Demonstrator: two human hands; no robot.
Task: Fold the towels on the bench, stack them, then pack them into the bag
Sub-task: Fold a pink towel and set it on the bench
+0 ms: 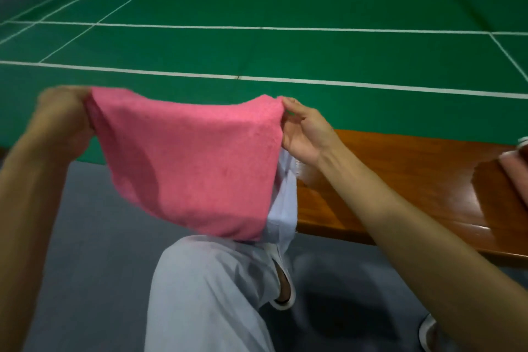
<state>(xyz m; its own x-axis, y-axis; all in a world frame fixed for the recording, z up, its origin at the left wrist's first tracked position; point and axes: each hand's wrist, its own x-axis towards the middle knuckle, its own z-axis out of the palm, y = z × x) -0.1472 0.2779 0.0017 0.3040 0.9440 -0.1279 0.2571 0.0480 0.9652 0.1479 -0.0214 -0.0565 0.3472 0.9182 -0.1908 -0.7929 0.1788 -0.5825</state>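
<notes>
Both forearms reach forward, raised well apart. The left hand [61, 114], blurred, grips one top corner of the pink towel [188, 157]. The right hand [303, 134] pinches the opposite corner between thumb and fingers [292, 107].

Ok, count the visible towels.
2. A pink terry towel hangs between left hand and right hand; a paler folded towel on the wooden bench, far right. Others may be hidden.

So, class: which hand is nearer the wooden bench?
Right. The right hand pinches the pink towel near the bench end; the left hand holds its far corner.
</notes>
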